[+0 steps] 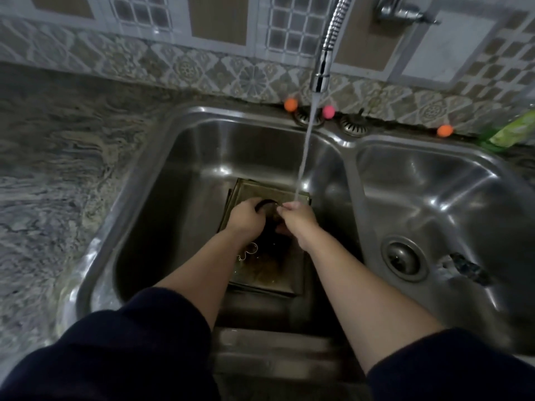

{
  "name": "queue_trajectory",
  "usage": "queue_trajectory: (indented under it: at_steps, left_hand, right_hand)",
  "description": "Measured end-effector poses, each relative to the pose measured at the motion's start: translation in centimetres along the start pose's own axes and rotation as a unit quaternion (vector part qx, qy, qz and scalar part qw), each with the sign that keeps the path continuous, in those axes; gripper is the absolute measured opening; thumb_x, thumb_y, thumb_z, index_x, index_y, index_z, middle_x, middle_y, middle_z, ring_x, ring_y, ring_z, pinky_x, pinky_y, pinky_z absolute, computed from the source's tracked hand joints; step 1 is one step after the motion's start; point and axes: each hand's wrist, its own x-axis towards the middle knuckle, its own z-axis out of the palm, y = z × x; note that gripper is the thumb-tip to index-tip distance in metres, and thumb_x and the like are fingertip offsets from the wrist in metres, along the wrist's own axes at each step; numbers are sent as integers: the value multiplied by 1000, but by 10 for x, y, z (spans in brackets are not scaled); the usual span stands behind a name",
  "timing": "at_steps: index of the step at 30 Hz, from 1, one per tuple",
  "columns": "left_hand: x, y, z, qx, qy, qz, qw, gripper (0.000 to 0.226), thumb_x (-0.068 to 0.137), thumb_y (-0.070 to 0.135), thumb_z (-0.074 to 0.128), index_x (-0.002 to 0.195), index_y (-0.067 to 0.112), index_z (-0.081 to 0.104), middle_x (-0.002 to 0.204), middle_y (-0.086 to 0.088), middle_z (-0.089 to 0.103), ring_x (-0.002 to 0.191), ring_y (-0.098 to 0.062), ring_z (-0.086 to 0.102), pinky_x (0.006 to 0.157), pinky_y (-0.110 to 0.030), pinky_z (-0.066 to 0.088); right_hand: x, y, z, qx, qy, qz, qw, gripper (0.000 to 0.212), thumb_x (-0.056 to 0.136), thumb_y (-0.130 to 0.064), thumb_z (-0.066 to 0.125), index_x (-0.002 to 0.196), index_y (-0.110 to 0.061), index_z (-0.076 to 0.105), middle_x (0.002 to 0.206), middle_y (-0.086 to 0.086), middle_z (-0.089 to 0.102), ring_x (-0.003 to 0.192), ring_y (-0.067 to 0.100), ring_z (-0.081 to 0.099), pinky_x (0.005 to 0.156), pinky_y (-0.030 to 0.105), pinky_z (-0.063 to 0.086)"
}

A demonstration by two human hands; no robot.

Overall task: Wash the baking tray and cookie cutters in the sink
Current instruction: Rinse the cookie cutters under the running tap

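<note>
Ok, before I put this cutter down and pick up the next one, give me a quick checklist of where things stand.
1. Water running: ok, the stream falls from the faucet onto the right hand.
2. Cutter held: ok, the left hand grips a round cutter; the right hand pinches it.
3. Cutter clean: cannot tell, too dark.
4. Baking tray placed: ok, flat in the left basin.
5. Tray clean: not ok, brownish residue shows.
6. Next cutter reachable: ok, a wavy cutter lies on the tray beneath the left wrist.
</note>
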Motion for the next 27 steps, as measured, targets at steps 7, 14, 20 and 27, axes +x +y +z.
queue_trajectory:
  at_steps: [7,14,20,27]
  left_hand:
    - [-6,33,3,-116,42,15,992,36,99,29,46,132,16,53,127,-4,60,116,-21,56,93,-24,41]
    - [-5,53,0,-282,-44,-58,957,33,92,42,57,118,22,56,119,-3,61,107,-23,61,83,-35,54]
    - [-8,55,-7,-336,-56,-58,938,30,100,29,45,121,9,54,115,-10,61,99,-22,64,75,-28,56]
    - [-7,49,-12,-301,-58,-63,950,13,94,22,56,106,18,59,115,-9,64,101,-22,65,88,-38,55]
  right_hand:
    - [-14,-23,-41,139,-85,10,987,30,89,-22,66,117,-11,62,121,7,64,111,20,60,97,38,50]
    - [-30,-26,-57,7,-76,-103,992,23,96,-24,56,116,-15,65,109,5,69,103,20,65,99,41,49]
    - [-39,-18,-60,-66,-46,-169,982,23,93,-19,61,114,-15,66,100,-8,62,101,12,61,91,24,47]
    - [-35,-17,-63,-239,30,-316,918,17,88,-8,64,100,-18,71,112,-8,45,106,6,48,94,16,40]
